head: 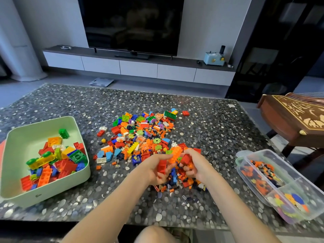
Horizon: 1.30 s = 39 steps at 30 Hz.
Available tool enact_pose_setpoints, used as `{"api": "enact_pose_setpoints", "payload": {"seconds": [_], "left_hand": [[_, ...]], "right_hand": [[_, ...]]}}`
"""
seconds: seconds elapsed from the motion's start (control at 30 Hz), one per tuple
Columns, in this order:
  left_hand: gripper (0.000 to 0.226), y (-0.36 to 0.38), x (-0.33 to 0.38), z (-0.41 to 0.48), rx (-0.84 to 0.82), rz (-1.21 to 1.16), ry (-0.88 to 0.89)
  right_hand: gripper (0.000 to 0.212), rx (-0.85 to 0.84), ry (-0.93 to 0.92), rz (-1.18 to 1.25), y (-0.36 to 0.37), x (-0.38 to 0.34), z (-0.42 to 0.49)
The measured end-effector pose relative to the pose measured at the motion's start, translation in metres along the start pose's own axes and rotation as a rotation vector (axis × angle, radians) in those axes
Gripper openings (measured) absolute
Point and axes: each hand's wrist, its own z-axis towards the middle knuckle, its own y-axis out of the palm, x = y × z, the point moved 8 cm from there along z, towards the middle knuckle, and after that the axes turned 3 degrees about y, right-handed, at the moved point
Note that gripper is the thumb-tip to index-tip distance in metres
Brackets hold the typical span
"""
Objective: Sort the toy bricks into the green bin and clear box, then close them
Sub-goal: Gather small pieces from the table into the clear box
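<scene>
A heap of mixed coloured toy bricks [140,137] covers the middle of the pebble-patterned table. My left hand [156,169] grips a red brick [162,166] at the heap's near edge. My right hand [196,165] holds another red brick [186,158] just beside it, fingers curled. An orange clump of bricks [174,156] sits between the two hands. The green bin [21,137] stands open at the left, part filled with large bricks. The clear box [312,204] lies open at the right with small orange and dark pieces and flat coloured discs.
A carved wooden instrument [294,118] juts over the table's far right corner. Stray bricks [185,113] lie at the heap's far edge. The table's near edge [105,223] runs just above my knee. A TV and low cabinet stand behind.
</scene>
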Motion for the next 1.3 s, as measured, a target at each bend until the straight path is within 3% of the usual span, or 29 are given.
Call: {"api": "enact_pose_setpoints", "payload": {"seconds": [0.13,0.27,0.43,0.5,0.6,0.77,1.0,1.13,1.3], "left_hand": [[0.034,-0.007,0.008,0.003,0.042,0.139,0.064],[0.023,-0.008,0.022,-0.012,0.100,0.282,0.145],[0.030,-0.040,0.079,-0.061,0.395,0.679,0.564],[0.025,-0.063,0.101,-0.092,0.533,0.826,0.680],[0.030,-0.113,0.123,-0.141,0.768,0.932,0.759],[0.029,-0.203,0.130,-0.200,1.085,0.903,0.760],[0.026,-0.251,0.119,-0.216,1.119,0.892,0.812],[0.043,-0.257,0.121,-0.210,1.135,0.954,0.782],[0.043,-0.246,0.126,-0.204,1.141,0.979,0.798]], "right_hand": [[0.039,-0.033,-0.029,-0.021,0.009,-0.003,-0.001],[0.041,-0.013,-0.021,-0.059,0.015,-0.004,0.002],[0.026,-0.064,0.028,0.082,0.042,-0.009,-0.001],[0.022,-0.124,0.054,0.248,0.062,-0.011,-0.001],[0.018,-0.260,0.083,0.443,0.108,-0.017,-0.005],[0.020,-0.508,0.044,0.345,0.218,-0.032,-0.035],[0.017,-0.613,0.152,0.363,0.311,-0.025,-0.047],[0.054,-0.652,0.131,0.274,0.327,-0.024,-0.048],[0.054,-0.612,0.056,0.284,0.303,-0.030,-0.045]]}}
